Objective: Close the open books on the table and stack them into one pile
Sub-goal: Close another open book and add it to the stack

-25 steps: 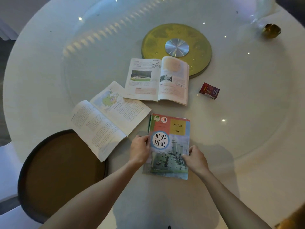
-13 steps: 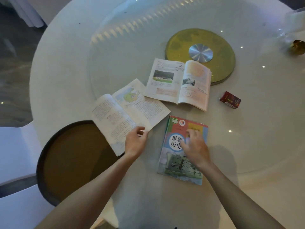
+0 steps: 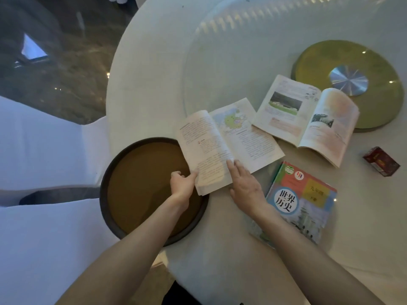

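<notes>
The left hand [image 3: 182, 186] pinches the left page edge of the open map book [image 3: 229, 142] at 9 o'clock of the closed history textbook [image 3: 301, 201], the right hand [image 3: 244, 186] lies spread flat at its spine, so closing it seems the step in hand, and folding that half over comes next.

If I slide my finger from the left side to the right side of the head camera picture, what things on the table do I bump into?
Round dark-rimmed brown tray → open book with the map page → open book with the landscape photo → small red box.
</notes>
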Demonstrator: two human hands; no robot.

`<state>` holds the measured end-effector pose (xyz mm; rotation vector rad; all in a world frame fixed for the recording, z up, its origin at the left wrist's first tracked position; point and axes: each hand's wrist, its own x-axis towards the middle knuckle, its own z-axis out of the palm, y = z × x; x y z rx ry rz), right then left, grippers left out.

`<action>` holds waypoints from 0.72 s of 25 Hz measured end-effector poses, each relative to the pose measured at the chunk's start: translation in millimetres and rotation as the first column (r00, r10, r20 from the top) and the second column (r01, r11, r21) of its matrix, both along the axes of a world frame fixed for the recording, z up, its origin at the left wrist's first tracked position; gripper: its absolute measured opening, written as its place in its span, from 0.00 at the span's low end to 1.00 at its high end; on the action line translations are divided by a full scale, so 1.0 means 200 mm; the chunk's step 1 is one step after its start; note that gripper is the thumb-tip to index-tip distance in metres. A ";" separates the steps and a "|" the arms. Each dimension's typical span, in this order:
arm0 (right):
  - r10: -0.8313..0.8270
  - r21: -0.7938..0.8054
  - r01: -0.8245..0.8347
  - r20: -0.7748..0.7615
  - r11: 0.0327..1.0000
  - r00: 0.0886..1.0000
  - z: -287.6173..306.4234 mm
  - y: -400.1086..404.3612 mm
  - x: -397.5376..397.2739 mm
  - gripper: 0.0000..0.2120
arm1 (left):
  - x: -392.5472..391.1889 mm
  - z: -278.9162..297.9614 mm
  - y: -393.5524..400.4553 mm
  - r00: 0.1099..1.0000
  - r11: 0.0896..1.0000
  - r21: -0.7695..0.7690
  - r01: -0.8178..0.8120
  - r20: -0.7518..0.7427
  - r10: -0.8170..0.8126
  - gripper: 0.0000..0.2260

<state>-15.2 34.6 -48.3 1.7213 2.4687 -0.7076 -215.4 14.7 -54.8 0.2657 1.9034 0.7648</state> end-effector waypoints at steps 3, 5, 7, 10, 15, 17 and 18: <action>0.018 0.120 -0.017 -0.001 0.993 1.000 -0.01 0.00 -0.03 0.32 | 0.00 -0.03 -0.02 0.995 0.998 0.001 -0.059 0.081 0.059 0.36; 0.020 0.155 -0.013 -0.044 0.988 0.999 0.00 0.00 -0.03 0.26 | 0.00 -0.04 0.00 0.983 0.998 0.002 -0.071 0.169 0.069 0.34; -0.046 0.149 0.069 -0.156 0.986 0.987 0.01 0.00 -0.02 0.22 | 0.01 -0.03 0.01 0.980 0.999 0.020 -0.041 0.198 0.036 0.27; -0.286 -0.008 0.306 -0.379 0.952 0.880 0.04 0.00 0.01 0.16 | 0.02 0.03 0.06 0.989 0.997 0.076 -0.016 0.150 0.004 0.12; -0.594 -0.277 0.527 -0.442 0.803 0.672 0.03 -0.04 0.09 0.14 | 0.09 0.20 0.23 0.981 0.963 0.271 0.002 0.186 -0.054 0.11; -0.714 -0.420 0.578 -0.443 0.699 0.542 0.01 -0.06 0.12 0.10 | 0.18 0.25 0.34 0.973 0.944 0.326 0.047 0.198 -0.116 0.14; -0.757 -0.469 0.596 -0.437 0.652 0.485 0.00 -0.07 0.14 0.08 | 0.23 0.28 0.39 0.966 0.937 0.339 0.084 0.201 -0.160 0.15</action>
